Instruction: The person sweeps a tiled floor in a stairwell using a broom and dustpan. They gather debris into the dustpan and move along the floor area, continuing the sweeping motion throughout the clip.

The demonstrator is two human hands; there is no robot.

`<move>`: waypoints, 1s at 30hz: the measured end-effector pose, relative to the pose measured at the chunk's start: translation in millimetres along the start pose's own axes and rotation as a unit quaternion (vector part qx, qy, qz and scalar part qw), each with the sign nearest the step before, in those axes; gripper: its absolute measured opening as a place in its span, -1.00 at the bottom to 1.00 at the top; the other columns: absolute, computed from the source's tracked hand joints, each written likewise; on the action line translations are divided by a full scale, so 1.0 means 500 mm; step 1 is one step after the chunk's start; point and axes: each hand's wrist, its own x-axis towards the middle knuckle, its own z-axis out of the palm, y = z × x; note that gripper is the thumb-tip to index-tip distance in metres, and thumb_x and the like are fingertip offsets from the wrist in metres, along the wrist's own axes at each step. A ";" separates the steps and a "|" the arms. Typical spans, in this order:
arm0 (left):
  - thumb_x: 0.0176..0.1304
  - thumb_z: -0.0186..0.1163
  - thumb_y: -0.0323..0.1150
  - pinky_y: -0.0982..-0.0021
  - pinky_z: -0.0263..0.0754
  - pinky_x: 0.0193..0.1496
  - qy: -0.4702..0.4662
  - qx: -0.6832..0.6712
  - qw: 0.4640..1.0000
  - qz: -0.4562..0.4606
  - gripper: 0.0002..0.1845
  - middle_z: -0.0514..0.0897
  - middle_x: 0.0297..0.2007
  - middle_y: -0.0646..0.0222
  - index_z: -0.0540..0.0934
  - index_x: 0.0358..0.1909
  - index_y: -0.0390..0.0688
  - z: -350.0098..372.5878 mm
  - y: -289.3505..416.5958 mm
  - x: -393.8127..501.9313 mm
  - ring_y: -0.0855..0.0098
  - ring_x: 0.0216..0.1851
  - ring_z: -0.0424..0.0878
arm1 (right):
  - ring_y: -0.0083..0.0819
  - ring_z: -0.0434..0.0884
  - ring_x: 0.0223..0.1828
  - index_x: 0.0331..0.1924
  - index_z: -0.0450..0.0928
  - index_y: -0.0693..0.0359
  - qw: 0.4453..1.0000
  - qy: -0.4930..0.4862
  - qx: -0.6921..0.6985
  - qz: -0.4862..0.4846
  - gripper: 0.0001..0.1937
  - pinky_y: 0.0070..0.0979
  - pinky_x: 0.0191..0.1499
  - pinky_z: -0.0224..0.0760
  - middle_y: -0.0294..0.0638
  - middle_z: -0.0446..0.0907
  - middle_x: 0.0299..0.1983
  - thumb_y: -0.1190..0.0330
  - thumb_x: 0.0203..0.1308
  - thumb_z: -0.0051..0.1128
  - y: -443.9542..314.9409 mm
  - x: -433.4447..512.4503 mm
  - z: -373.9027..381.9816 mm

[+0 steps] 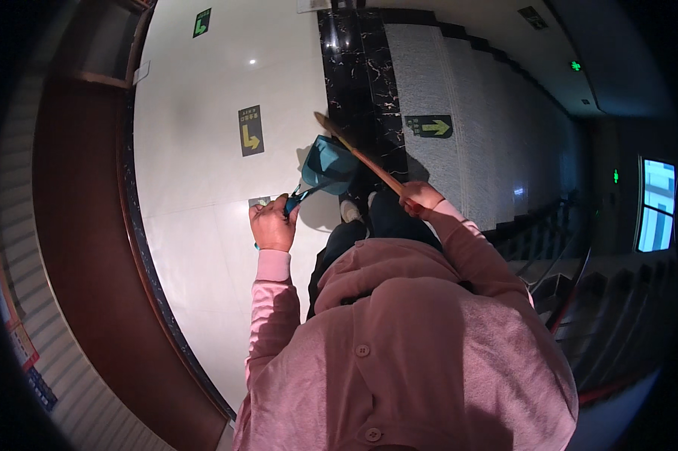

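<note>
My left hand [274,224] grips the top end of the handle of a teal plastic dustpan [320,163]. The pan hangs or rests low in front of my feet, over the edge between the white floor and a black marble strip; whether it touches the floor I cannot tell. In my right hand [421,198] is the reddish-orange handle of a broom [379,169]. It slants up and left across the black strip, its tan head end beside the pan's right rim. My fingers hide the handle ends of both tools.
Stairs [485,107] descend on the right, with a black marble strip [361,67] along their top edge. Dark railings [547,237] stand at lower right. A brown door [85,225] and dark skirting line the left. Arrow signs [251,131] lie on the pale tile floor [203,270].
</note>
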 end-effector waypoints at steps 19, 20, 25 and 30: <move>-0.11 0.35 -0.18 0.34 0.25 -0.12 0.000 0.036 0.999 0.012 -0.67 0.64 -0.50 0.36 0.60 -0.26 -0.02 0.067 0.167 0.258 0.31 -0.48 0.51 | -0.37 0.43 -0.72 -0.36 0.46 0.26 0.972 0.219 0.025 -0.076 -0.89 -0.40 -0.69 0.27 -0.18 0.40 -0.64 0.46 -0.01 0.07 -0.206 0.121 -0.298; -0.11 0.35 -0.18 0.34 0.25 -0.12 -0.007 0.037 0.999 0.017 -0.67 0.64 -0.49 0.36 0.60 -0.26 -0.02 0.072 0.183 0.285 0.31 -0.48 0.51 | -0.34 0.43 -0.71 -0.33 0.47 0.25 0.972 0.223 0.018 -0.070 -0.88 -0.36 -0.66 0.30 -0.17 0.41 -0.64 0.44 0.01 0.07 -0.225 0.138 -0.328; -0.08 0.32 -0.20 0.31 0.25 -0.14 -0.032 0.038 0.997 0.057 -0.69 0.63 -0.51 0.32 0.58 -0.26 -0.03 0.102 0.258 0.385 0.29 -0.49 0.52 | -0.31 0.45 -0.70 -0.35 0.46 0.23 0.966 0.260 -0.014 0.000 -0.88 -0.33 -0.66 0.29 -0.12 0.43 -0.64 0.39 0.05 0.09 -0.289 0.201 -0.445; -0.09 0.32 -0.21 0.31 0.25 -0.15 -0.045 0.039 0.994 0.088 -0.69 0.61 -0.54 0.32 0.58 -0.26 -0.02 0.125 0.319 0.446 0.29 -0.50 0.52 | -0.31 0.45 -0.69 -0.29 0.44 0.29 0.964 0.263 0.022 0.038 -0.82 -0.34 -0.68 0.24 -0.12 0.43 -0.61 0.42 0.01 0.11 -0.324 0.236 -0.483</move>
